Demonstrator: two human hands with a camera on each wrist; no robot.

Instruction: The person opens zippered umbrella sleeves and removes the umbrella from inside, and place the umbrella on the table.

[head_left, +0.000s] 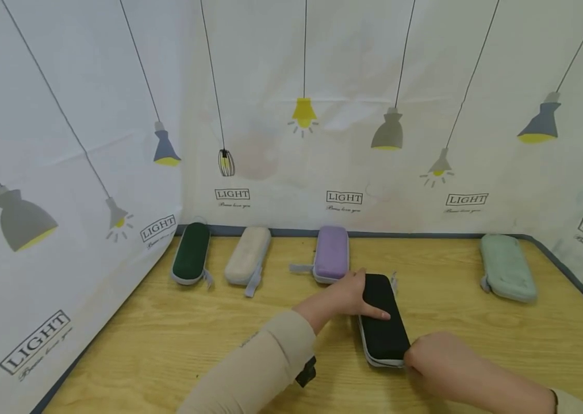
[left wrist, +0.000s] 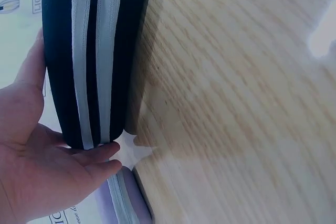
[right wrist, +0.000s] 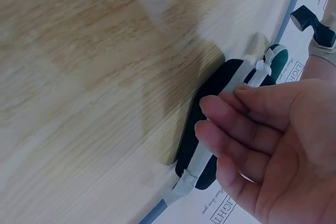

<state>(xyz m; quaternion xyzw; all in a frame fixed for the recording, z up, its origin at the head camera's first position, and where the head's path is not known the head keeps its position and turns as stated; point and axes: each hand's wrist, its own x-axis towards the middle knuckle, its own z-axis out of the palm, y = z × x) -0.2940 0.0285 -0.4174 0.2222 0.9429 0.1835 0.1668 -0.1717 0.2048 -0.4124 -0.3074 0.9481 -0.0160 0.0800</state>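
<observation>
black case [head_left: 382, 339]: located between the fingers of both hands at the wooden table [head_left: 457, 310], broad face up; whether its underside bears fully on the wood, i cannot tell. two grey zip bands [left wrist: 107, 51] run along its side, ending at the left fingertips.

left hand [head_left: 352, 294]: grips the case, thumb laid over the top, other fingers about the far end.

right hand [head_left: 438, 359]: fingers curled, set against the near right corner; whether they pinch anything there, i cannot tell.

grey strap [head_left: 394, 280]: at the far right corner, across the case from the left fingers.

purple case [head_left: 332, 247]: just beyond the left fingers; contact unclear.

beige case [head_left: 248, 256]: farther out, left of the left fingers. dark green case [head_left: 191, 250]: next to it, farther left again.

mint case [head_left: 509, 267]: well apart from the right fingers, beyond and to their right.

white sheet [head_left: 265, 57], printed with hanging lamps: upright behind the cases, beyond all fingers.
</observation>
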